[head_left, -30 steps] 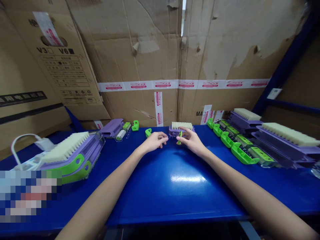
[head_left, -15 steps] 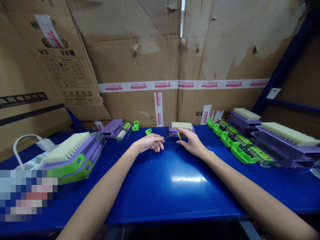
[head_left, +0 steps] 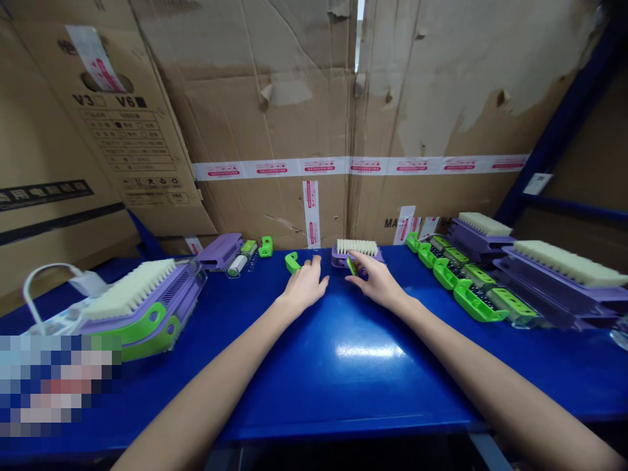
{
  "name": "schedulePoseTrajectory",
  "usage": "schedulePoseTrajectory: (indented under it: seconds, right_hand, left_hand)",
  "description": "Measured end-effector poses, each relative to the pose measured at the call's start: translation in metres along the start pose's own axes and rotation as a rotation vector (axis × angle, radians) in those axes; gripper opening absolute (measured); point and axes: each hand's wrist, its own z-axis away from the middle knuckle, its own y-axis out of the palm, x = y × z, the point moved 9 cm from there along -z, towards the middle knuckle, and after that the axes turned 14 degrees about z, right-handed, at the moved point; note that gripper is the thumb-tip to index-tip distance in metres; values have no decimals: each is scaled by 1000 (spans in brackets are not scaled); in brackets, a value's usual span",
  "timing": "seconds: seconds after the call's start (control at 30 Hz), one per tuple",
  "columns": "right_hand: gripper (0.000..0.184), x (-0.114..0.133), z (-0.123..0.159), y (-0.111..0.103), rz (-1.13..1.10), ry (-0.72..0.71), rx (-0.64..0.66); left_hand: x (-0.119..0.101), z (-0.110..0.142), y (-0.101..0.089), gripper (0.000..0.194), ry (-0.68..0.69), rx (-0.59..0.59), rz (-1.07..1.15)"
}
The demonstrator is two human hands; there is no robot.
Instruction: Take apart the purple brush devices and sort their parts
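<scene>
My left hand is palm down low over the blue table, its fingers stretched forward and its thumb apart. Whatever lies beneath its palm is hidden. Just left of its fingers, a curved green plastic piece rests on the table. My right hand pinches a small green part between thumb and fingers. Behind that hand sits a purple brush unit with cream bristles facing up, partly covered by the fingers.
Purple housings, green handles and clear-and-green parts line the right side. At left are a larger brush unit, a white charger and a purple housing. Cardboard walls the back of the table.
My left hand has moved right and turned palm down; the clear piece seen in it before is now out of sight. My right hand stays nearly in place, still pinching the green part.
</scene>
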Motion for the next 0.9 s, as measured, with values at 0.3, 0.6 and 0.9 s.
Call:
schedulePoseTrajectory:
  seconds: [0.3, 0.6, 0.9]
  right_hand:
    - [59, 4, -1, -2, -48, 15, 1]
    - [72, -14, 2, 18, -590, 364, 105]
    - [72, 11, 7, 31, -869, 378, 295]
  left_hand:
    - [4, 0, -5, 43, -59, -39, 12]
    - [-38, 9, -9, 60, 348, -81, -6]
    - [-57, 17, -8, 53, 555, -56, 88]
